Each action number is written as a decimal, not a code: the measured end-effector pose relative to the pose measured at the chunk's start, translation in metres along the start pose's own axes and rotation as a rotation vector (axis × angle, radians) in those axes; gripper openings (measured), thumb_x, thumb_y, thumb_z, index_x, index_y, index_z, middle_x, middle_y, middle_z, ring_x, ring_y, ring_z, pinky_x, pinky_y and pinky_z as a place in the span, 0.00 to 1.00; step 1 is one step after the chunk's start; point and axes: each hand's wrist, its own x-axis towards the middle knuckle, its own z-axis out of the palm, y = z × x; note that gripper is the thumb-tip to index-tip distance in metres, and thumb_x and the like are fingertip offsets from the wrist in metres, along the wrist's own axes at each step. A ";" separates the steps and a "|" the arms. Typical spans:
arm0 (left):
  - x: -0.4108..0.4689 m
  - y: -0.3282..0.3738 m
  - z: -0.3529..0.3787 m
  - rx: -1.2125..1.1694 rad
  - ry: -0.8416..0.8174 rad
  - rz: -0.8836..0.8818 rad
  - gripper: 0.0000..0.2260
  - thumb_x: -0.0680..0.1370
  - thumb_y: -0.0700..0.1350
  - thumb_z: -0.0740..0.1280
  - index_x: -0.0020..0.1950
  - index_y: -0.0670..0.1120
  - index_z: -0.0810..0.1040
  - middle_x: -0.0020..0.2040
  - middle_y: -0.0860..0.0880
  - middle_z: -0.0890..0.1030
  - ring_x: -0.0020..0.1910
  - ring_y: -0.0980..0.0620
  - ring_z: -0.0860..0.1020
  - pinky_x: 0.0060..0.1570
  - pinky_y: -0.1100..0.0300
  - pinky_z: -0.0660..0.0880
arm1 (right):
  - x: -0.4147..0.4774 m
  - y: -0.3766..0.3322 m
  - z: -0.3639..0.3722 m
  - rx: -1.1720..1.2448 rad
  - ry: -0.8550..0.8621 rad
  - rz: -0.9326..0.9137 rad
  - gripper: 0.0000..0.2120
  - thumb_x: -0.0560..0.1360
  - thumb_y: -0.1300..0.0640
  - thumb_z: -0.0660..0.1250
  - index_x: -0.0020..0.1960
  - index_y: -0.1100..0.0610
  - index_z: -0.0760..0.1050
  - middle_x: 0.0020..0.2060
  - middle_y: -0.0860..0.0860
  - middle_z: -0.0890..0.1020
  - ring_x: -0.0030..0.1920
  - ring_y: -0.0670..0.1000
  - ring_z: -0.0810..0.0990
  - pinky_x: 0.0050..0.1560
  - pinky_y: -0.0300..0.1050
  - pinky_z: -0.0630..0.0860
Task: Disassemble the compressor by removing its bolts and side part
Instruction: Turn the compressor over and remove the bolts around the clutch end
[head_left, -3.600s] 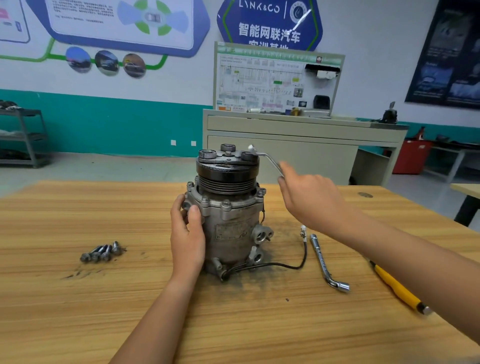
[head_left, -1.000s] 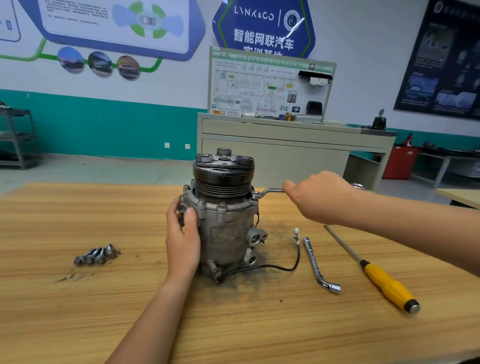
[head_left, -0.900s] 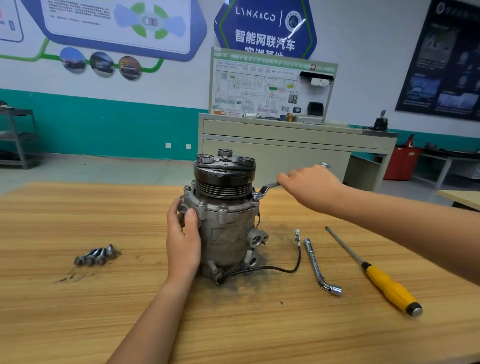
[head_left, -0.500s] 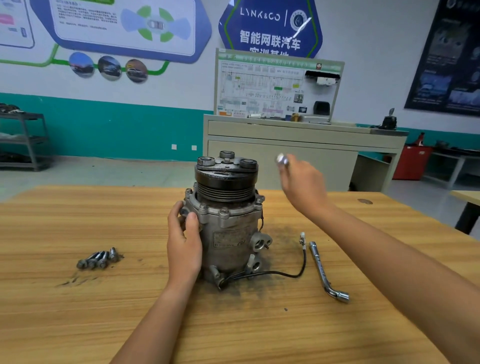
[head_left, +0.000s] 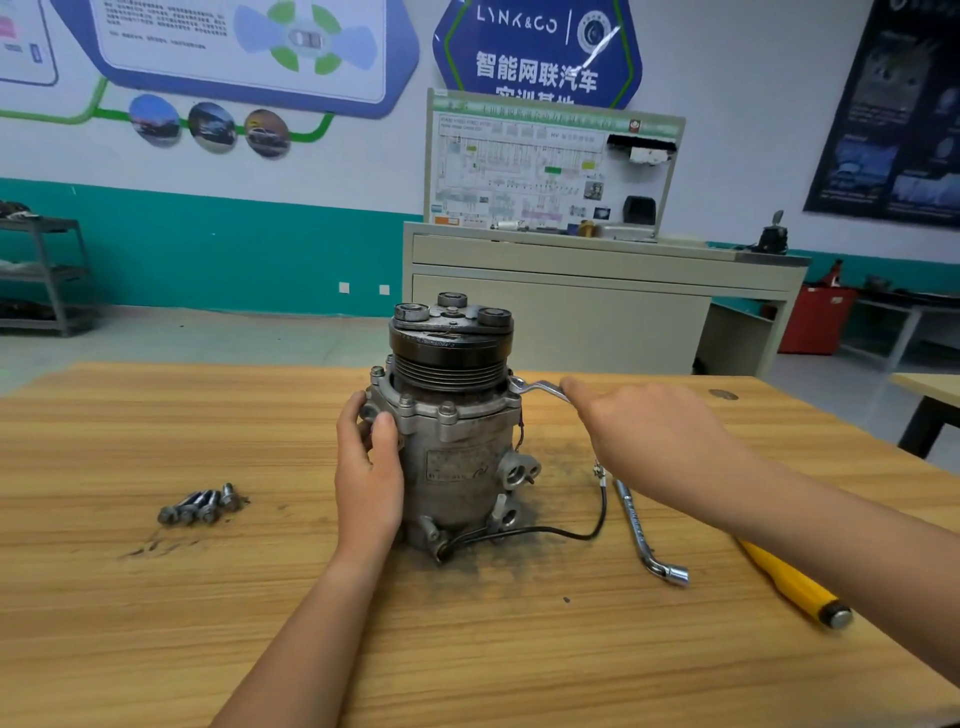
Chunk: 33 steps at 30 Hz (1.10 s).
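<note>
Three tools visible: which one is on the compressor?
The small bent wrench, held by the right hand, its end at the compressor flange. The L-shaped socket wrench and yellow screwdriver lie untouched on the table.

compressor (head_left: 457, 441): just 1
hands: 2, left hand (head_left: 369, 467) and right hand (head_left: 639, 436)
wrenches: 2, the held wrench (head_left: 540, 387) plus an L-shaped socket wrench (head_left: 649, 530) lying loose
yellow-handled screwdriver (head_left: 789, 582): 1
loose bolts (head_left: 197, 506): looks like 4, but they're bunched up so not 100% sure
round pads on the clutch plate (head_left: 452, 300): 3
side ports (head_left: 519, 470): 2 showing
black wire (head_left: 604, 501): 1
wooden table (head_left: 156, 623): 1
</note>
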 end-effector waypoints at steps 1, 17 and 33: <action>0.000 0.000 0.000 0.015 0.002 0.011 0.18 0.81 0.50 0.55 0.71 0.53 0.63 0.57 0.58 0.70 0.57 0.59 0.69 0.55 0.60 0.64 | 0.002 0.001 -0.004 -0.051 -0.006 -0.026 0.20 0.75 0.66 0.56 0.66 0.55 0.61 0.25 0.47 0.64 0.23 0.47 0.62 0.21 0.41 0.55; 0.001 -0.007 0.000 0.111 0.008 0.085 0.20 0.82 0.50 0.50 0.74 0.50 0.60 0.71 0.50 0.67 0.69 0.53 0.65 0.68 0.51 0.63 | 0.051 0.033 0.007 -0.279 -0.051 -0.189 0.19 0.77 0.66 0.57 0.66 0.57 0.61 0.28 0.48 0.69 0.27 0.49 0.68 0.28 0.41 0.66; -0.002 -0.004 0.000 0.147 0.003 0.085 0.21 0.82 0.52 0.49 0.74 0.49 0.60 0.72 0.49 0.66 0.70 0.52 0.64 0.69 0.48 0.62 | 0.058 0.033 0.015 0.785 0.554 0.183 0.17 0.80 0.59 0.55 0.69 0.58 0.65 0.28 0.53 0.74 0.27 0.53 0.72 0.29 0.46 0.67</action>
